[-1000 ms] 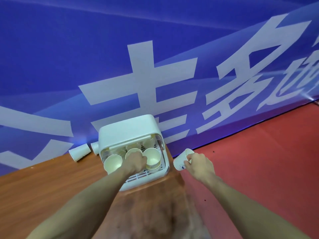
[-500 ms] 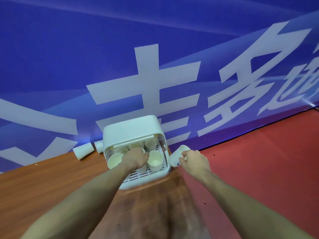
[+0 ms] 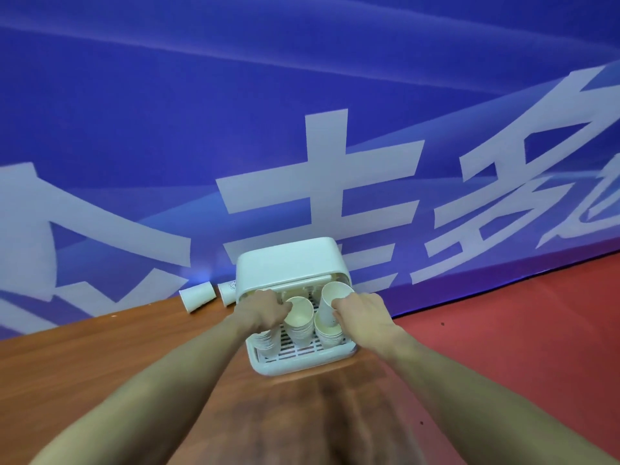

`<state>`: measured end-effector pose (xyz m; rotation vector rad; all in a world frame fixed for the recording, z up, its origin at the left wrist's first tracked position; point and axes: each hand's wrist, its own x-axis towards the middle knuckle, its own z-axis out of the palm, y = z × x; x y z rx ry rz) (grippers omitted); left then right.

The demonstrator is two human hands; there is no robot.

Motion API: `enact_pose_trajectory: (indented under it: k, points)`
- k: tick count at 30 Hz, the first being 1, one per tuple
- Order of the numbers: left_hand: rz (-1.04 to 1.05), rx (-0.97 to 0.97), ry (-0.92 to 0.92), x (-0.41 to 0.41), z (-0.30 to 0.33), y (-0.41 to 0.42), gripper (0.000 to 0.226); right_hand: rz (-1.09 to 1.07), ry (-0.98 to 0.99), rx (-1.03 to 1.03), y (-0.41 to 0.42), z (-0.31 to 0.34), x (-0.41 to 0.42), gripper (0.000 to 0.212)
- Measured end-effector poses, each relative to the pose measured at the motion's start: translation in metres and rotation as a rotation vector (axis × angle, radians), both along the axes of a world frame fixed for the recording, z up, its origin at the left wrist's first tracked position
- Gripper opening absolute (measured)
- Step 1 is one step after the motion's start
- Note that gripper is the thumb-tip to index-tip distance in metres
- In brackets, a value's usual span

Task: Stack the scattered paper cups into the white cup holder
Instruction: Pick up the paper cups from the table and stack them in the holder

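Observation:
The white cup holder (image 3: 285, 266) stands on the wooden table, its front open over a slatted tray. Inside stand three stacks of paper cups: left stack (image 3: 265, 342), middle stack (image 3: 300, 322), right stack (image 3: 328, 333). My left hand (image 3: 265, 310) grips the rim of the top cup of the middle stack. My right hand (image 3: 360, 313) holds a single paper cup (image 3: 330, 302) upright just above the right stack. Two more paper cups lie on their sides left of the holder: one (image 3: 198, 296) further left, one (image 3: 228, 290) partly hidden behind the holder.
The wooden table (image 3: 100, 370) ends just right of the holder, above red floor (image 3: 503, 347). A blue banner wall (image 3: 302, 129) with large white characters rises right behind the holder and the lying cups.
My right hand carried its cup from the holder's right side in through the open front, to just above the right stack. My left hand stays at the middle stack.

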<state>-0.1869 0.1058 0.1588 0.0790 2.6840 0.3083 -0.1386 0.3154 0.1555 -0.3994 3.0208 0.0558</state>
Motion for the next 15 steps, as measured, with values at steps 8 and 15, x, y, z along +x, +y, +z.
enact_pose_trajectory:
  k: [8,15]
  points:
    - [0.026,0.137,-0.063,0.008,-0.017,-0.024,0.041,0.015,-0.132,0.159,-0.021,-0.034,-0.003,0.030]
    - [0.037,0.145,-0.123,0.016,-0.030,-0.047,0.044,-0.061,-0.205,0.143,-0.028,-0.057,-0.004,0.027]
